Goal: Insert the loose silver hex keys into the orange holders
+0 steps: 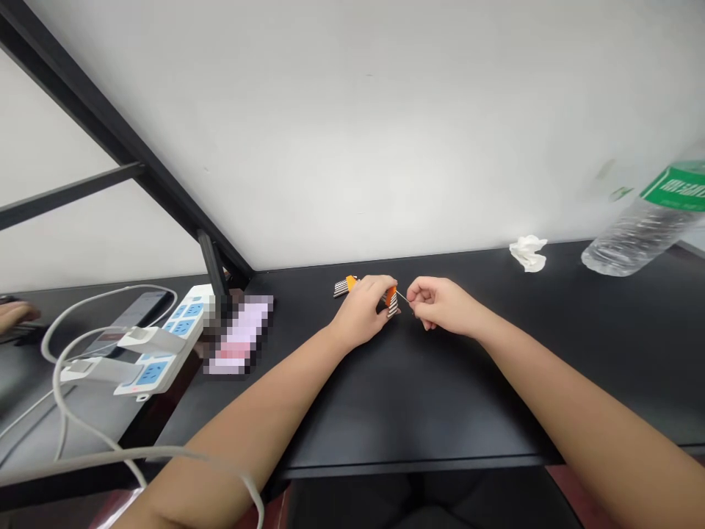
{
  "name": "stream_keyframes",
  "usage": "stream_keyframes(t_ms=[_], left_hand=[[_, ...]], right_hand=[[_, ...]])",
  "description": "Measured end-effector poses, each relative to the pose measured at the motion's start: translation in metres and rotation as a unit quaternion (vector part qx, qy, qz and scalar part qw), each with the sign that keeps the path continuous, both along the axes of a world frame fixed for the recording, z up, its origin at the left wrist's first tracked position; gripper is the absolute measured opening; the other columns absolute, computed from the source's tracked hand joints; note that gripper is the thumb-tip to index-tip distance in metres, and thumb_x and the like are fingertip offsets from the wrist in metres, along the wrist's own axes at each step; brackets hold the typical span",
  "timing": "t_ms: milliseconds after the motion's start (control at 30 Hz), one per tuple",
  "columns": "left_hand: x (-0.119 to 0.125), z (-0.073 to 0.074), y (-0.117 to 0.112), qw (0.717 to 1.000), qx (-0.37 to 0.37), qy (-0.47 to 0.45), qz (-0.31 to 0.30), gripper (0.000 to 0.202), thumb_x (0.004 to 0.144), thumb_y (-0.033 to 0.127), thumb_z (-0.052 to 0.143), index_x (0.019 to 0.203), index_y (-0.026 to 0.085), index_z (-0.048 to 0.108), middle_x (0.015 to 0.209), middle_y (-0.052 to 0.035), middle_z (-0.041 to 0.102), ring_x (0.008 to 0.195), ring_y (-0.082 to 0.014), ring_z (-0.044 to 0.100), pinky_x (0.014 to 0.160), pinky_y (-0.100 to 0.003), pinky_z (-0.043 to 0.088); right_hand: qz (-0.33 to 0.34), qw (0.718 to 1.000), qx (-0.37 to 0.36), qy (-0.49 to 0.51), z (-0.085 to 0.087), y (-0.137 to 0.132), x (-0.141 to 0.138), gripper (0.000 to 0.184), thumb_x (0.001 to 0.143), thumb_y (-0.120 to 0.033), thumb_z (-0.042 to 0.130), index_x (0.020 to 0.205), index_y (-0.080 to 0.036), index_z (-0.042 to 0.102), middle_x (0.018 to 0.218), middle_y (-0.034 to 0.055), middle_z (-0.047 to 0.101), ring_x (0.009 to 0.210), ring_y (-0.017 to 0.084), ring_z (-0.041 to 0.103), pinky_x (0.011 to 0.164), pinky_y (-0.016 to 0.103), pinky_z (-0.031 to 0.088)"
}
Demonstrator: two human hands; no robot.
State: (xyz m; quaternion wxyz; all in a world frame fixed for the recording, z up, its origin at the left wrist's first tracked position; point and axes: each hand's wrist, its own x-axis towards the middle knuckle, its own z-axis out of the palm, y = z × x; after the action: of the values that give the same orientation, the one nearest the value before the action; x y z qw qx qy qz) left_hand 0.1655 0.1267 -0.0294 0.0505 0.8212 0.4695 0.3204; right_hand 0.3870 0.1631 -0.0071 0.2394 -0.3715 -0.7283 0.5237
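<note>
My left hand (363, 308) is closed round a small orange holder (391, 297) with striped metal keys sticking out of it, held just above the black table (418, 397). My right hand (440, 305) is pinched on a thin metal key (402, 296) that pokes out of that holder. The two hands nearly touch near the back of the table. A second orange holder with keys (344, 286) lies on the table just behind my left hand.
A crumpled white tissue (529, 253) and a tilted plastic water bottle (647, 220) sit at the back right. A white and blue power strip (165, 342) with plugs and white cables lies at the left, beside a black metal frame post (212, 272). Another person's hand (14, 316) shows at the far left edge.
</note>
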Motion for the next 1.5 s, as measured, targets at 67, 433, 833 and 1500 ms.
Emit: stream_keyframes(t_ms=[67,433,833,1500], left_hand=[[0.000,-0.001,0.000,1.000,0.007,0.000,-0.009,0.045,0.085,0.010,0.068,0.126,0.023,0.054,0.129,-0.0077,0.065,0.123,-0.0235,0.060,0.106,-0.043,0.049],[0.000,0.003,0.000,0.999,0.026,0.028,-0.002,0.045,0.083,0.005,0.063,0.125,0.022,0.056,0.127,-0.0079,0.067,0.120,-0.0236,0.060,0.105,-0.042,0.049],[0.009,0.006,-0.003,1.000,-0.001,0.016,0.003,0.037,0.084,0.012,0.066,0.119,0.024,0.063,0.112,-0.0038,0.073,0.103,-0.0219,0.066,0.095,-0.040,0.050],[0.012,0.006,-0.012,0.999,-0.024,-0.033,0.014,0.050,0.080,0.014,0.071,0.127,0.025,0.061,0.120,-0.0027,0.073,0.096,-0.0215,0.064,0.095,-0.039,0.052]], right_hand=[[-0.002,1.000,-0.004,0.005,0.001,0.000,0.000,0.018,0.071,-0.016,0.056,0.087,-0.019,0.059,0.064,-0.0028,0.061,0.053,0.012,0.060,0.049,0.020,0.046],[-0.031,0.991,-0.093,0.086,0.001,-0.001,-0.004,0.012,0.075,-0.018,0.062,0.087,-0.019,0.060,0.061,-0.0030,0.059,0.048,0.009,0.053,0.045,0.020,0.041],[-0.064,0.938,-0.207,0.269,-0.013,-0.004,-0.024,0.041,0.074,-0.047,0.085,0.085,-0.016,0.059,0.071,-0.0015,0.062,0.053,0.007,0.054,0.052,0.021,0.046],[-0.042,0.970,-0.175,0.162,-0.030,0.001,-0.025,0.052,0.081,-0.065,0.074,0.079,-0.018,0.052,0.059,-0.0044,0.050,0.049,0.006,0.043,0.045,0.019,0.032]])
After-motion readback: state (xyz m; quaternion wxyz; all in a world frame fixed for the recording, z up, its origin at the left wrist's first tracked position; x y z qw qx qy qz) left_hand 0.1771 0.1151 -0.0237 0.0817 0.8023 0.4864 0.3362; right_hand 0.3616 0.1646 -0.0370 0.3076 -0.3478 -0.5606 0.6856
